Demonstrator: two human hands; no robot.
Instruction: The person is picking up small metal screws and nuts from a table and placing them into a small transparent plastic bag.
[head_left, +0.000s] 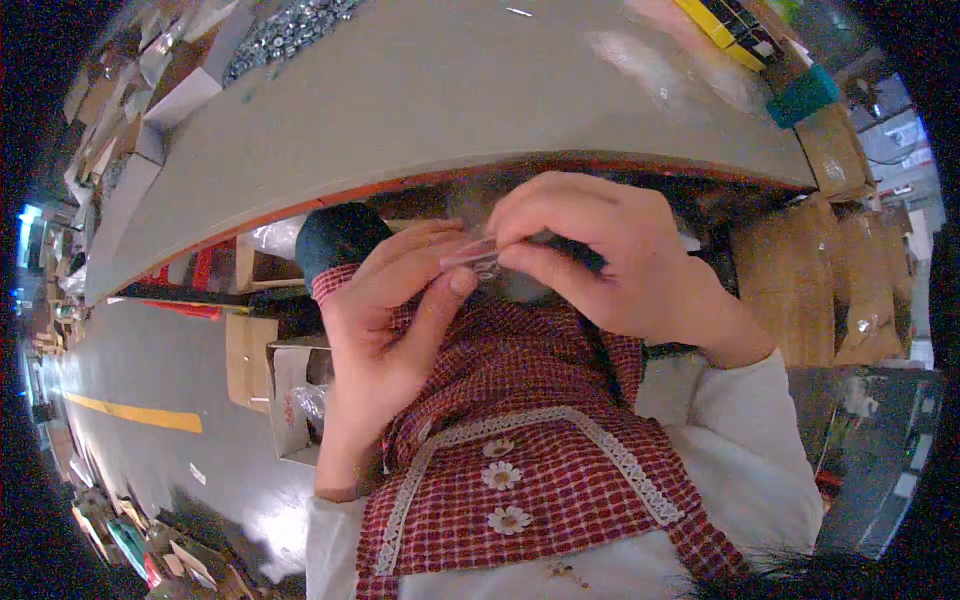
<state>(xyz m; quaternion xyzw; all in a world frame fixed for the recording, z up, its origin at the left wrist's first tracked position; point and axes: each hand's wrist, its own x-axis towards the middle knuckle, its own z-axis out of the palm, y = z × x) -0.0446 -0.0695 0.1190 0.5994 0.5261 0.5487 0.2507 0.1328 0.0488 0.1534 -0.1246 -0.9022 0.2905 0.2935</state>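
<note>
Clear plastic piece [468,258], head view: seemingly a small bag, raised between both hands over the checked apron [515,350], on the near side of the grey table [450,90]
Left hand [385,310]: thumb and fingers clamped on its left part
Right hand [620,255]: thumb and forefinger pinched together on its right end
Plastic's feel: probably light, limp and slippery, thin enough to stretch or tear under a hard pull
Plastic's hold: best by opposite edges, with flat finger pads and gentle tension
Plastic's contents: too blurred to tell
</note>
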